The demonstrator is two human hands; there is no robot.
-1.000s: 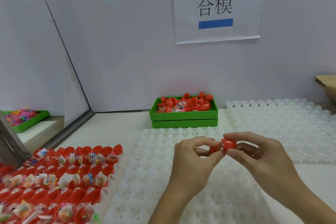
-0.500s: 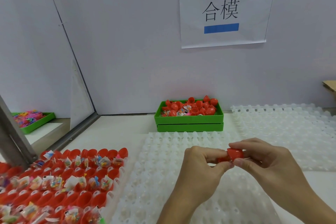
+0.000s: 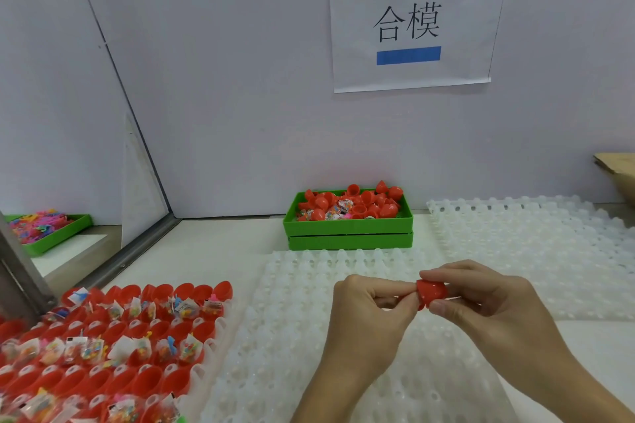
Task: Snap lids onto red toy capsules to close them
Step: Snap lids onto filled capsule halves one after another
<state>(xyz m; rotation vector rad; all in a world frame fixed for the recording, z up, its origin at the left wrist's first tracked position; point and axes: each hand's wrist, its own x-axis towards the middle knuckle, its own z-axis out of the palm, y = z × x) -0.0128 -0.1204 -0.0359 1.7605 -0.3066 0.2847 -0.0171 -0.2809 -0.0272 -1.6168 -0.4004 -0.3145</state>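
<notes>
A red capsule [image 3: 431,293] is held between both hands above a white dimpled tray [image 3: 299,336]. My right hand [image 3: 488,302] pinches its rounded lid end between thumb and forefinger. My left hand [image 3: 367,316] pinches the other end, which its fingertips mostly hide. The two halves look pushed together; the seam is hidden. At lower left a tray holds several open red capsule halves [image 3: 113,347] with small bagged toys inside.
A green bin [image 3: 348,227] of loose red lids and toy bags stands at the back wall. A second white dimpled tray [image 3: 536,244] lies at right. Beyond a metal-edged partition [image 3: 137,247] at left sits a green tray of coloured toys [image 3: 41,230].
My hands have pressed closer together, so less of the capsule shows than a second ago. The view has shifted slightly left and up.
</notes>
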